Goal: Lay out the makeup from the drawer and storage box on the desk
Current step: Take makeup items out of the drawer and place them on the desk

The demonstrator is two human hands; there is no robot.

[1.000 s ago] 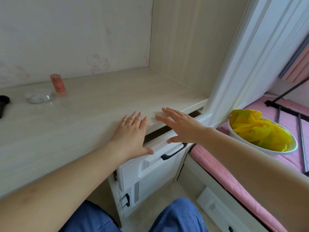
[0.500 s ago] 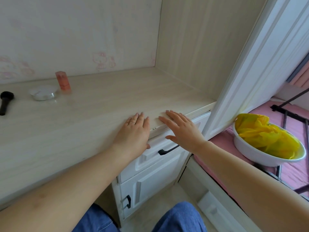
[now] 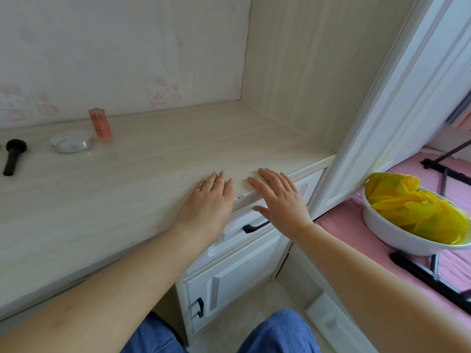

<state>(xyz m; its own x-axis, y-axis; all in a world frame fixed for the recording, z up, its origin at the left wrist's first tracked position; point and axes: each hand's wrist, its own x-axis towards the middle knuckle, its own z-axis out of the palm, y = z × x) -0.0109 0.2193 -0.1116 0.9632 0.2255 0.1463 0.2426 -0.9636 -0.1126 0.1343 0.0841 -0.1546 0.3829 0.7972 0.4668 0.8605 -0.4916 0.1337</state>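
Note:
The white drawer point(image 3: 257, 235) with a black handle point(image 3: 254, 227) sits closed under the desk's front edge. My left hand point(image 3: 206, 202) lies flat with straight fingers on the pale wood desk point(image 3: 153, 169), at its front edge above the drawer. My right hand point(image 3: 280, 197) is open, fingertips on the desk edge and palm over the drawer front. Far left on the desk lie a black makeup brush point(image 3: 14, 155), a round white compact point(image 3: 71, 140) and an upright coral-pink bottle point(image 3: 100, 122). No storage box is in view.
A lower cabinet door point(image 3: 229, 284) with a black handle sits below the drawer. A white wardrobe panel point(image 3: 382, 110) rises at the desk's right end. A white basin with yellow cloth point(image 3: 418, 217) rests on a pink bed. My blue-jeaned knees point(image 3: 275, 335) are below.
The drawer, slightly open a second ago, has slid shut. Both hands stayed at the desk's front edge, the right one shifting onto the edge over the drawer front.

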